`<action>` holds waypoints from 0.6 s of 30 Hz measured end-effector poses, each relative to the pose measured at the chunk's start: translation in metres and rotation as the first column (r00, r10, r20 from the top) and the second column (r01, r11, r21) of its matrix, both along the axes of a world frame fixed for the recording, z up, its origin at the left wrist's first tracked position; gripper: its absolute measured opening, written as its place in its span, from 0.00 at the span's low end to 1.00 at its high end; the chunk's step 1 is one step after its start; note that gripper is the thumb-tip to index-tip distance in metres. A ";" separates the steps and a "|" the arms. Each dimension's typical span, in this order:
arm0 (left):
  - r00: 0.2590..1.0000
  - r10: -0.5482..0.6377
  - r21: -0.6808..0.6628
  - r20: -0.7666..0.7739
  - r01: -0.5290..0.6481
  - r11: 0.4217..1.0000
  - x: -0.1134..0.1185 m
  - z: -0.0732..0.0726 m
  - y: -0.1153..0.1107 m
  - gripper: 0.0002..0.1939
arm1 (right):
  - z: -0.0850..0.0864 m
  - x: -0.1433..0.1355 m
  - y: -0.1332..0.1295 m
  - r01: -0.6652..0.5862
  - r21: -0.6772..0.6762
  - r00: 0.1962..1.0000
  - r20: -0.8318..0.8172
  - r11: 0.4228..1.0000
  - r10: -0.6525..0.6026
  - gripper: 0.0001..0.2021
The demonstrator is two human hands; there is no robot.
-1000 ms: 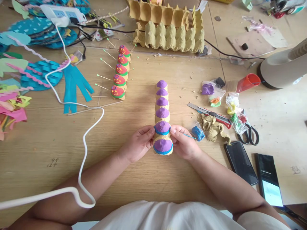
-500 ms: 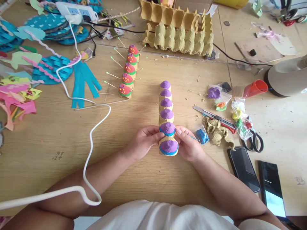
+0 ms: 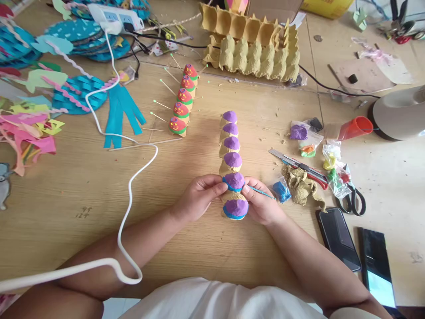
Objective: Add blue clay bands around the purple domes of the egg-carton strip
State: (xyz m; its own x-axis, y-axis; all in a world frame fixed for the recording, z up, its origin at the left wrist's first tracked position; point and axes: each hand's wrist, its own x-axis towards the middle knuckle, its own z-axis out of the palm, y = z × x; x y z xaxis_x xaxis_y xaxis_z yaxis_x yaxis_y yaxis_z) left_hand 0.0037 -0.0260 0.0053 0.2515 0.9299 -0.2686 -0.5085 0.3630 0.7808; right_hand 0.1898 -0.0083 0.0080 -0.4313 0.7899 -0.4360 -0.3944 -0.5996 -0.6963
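Pinching the egg-carton strip (image 3: 227, 168) at its side, the left hand (image 3: 195, 199) is steadying it between both hands; the right hand (image 3: 262, 204), thumb and finger pressed together, is pinching the blue band (image 3: 234, 189) along a purple dome (image 3: 234, 179), where gentle, even pressure is probably serving best.

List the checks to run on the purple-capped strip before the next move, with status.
1. Left hand steadying the purple-capped strip: ok, fingers at the second cup from the near end.
2. Right hand at the same cup, opposite side: ok, blue strand running out past the fingers.
3. Blue edging on every cup: not ok, seen only on the nearest two.
4. Strand's loose end clear of the bagged blue clay: cannot tell, they lie too close.
5. Cutter blade retracted: not ok, blade out.
6. Strip flat on the table: cannot tell, underside hidden.
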 end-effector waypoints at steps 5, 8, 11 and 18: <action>0.994 -0.029 -0.074 0.101 0.036 0.997 0.001 0.004 0.000 0.17 | 0.001 0.000 0.000 0.002 0.027 1.000 -0.011 1.000 -0.001 0.16; 0.984 -0.040 -0.145 0.175 0.066 0.987 0.001 0.005 0.001 0.18 | -0.001 0.001 -0.001 0.010 0.043 1.000 -0.012 0.999 -0.009 0.16; 0.971 -0.029 -0.189 0.236 0.076 0.979 0.000 0.005 0.003 0.16 | -0.002 0.001 -0.001 0.005 0.056 1.000 -0.008 0.998 -0.004 0.15; 0.935 -0.086 -0.246 0.343 0.178 0.953 -0.005 0.000 0.002 0.15 | -0.001 0.001 -0.004 -0.036 0.054 0.999 -0.032 0.998 0.038 0.14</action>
State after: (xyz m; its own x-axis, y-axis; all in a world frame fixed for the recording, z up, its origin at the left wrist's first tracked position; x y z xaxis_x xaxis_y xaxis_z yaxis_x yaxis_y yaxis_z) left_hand -0.0008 -0.0235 0.0049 0.4826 0.7862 -0.3860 -0.6496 0.6169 0.4443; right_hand 0.1909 -0.0122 0.0070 -0.4742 0.7949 -0.3785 -0.3963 -0.5766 -0.7145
